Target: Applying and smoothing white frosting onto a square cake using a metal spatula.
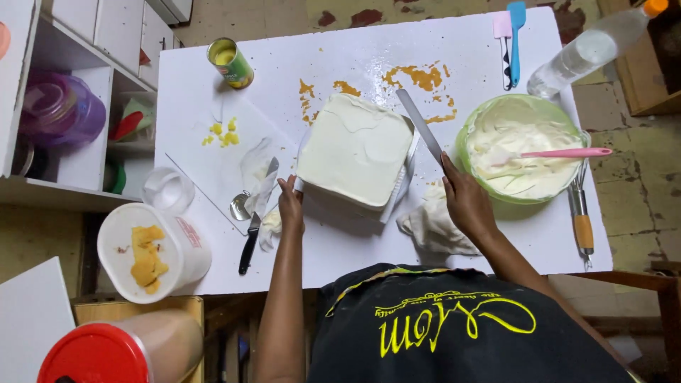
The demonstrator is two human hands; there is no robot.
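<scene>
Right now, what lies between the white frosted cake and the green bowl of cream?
In the head view, the long palette knife held in the right hand lies between the cake and the green bowl.

Smooth, matt white icing is covering the square cake, a glossy metal spatula blade is gleaming, and the green plastic bowl is looking translucent beside crumpled cloth.

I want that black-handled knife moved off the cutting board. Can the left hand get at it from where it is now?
Probably yes. The left hand rests at the cake's near corner, and the knife lies just beside it on the cutting board, with nothing between them.
</scene>
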